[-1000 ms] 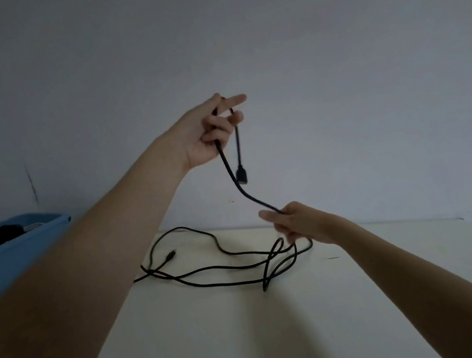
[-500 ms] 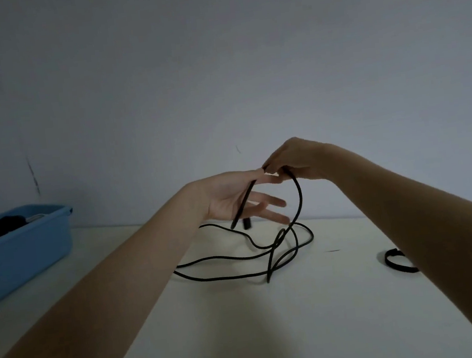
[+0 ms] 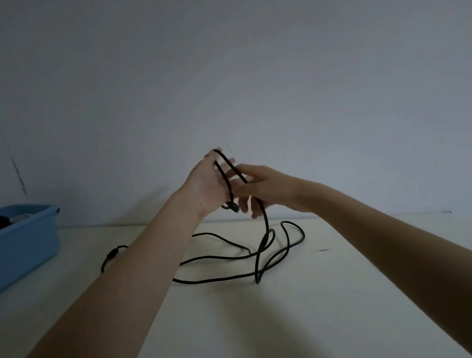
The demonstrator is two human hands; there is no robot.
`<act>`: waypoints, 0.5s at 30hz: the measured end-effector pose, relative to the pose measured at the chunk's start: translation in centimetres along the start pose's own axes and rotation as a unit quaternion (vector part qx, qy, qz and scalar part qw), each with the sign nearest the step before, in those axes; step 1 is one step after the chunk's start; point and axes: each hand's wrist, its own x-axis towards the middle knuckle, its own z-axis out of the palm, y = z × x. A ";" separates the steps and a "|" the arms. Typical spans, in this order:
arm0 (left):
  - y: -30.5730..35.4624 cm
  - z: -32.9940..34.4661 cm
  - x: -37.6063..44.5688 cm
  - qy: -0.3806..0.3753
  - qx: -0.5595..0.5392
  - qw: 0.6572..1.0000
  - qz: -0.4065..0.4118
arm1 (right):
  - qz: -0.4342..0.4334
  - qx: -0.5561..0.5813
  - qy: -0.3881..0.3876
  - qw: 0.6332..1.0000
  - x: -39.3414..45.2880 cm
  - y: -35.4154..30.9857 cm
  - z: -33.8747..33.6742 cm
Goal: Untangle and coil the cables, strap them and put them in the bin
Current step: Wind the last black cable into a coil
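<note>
A long black cable (image 3: 232, 257) lies in loose loops on the white table (image 3: 303, 318). One end of it rises into my hands, held together above the table's far edge. My left hand (image 3: 209, 186) is upright, palm towards me, with a loop of the cable over its fingers and the plug hanging at its heel. My right hand (image 3: 262, 186) pinches the strand just beside it. The blue bin (image 3: 16, 248) stands at the far left with dark things inside.
A black strap (image 3: 111, 256) lies on the table between the bin and my left forearm. A plain wall stands right behind the table. The table's right end shows a small dark thing at the frame edge.
My left hand came down from high up and my right hand rose to meet it. A loop of cable now lies over the left hand's fingers. The view has shifted left.
</note>
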 end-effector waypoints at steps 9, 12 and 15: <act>5.0 0.6 -0.7 0.017 -0.159 0.981 0.111 | 0.055 -0.017 -0.120 0.991 0.4 5.1 1.0; 4.7 1.2 -0.8 -0.063 -0.106 0.990 0.075 | 0.079 -0.123 -0.146 0.978 2.1 4.7 2.0; 3.8 1.7 -1.7 -0.138 0.027 0.990 0.002 | 0.089 -0.229 -0.171 0.954 3.3 4.3 2.0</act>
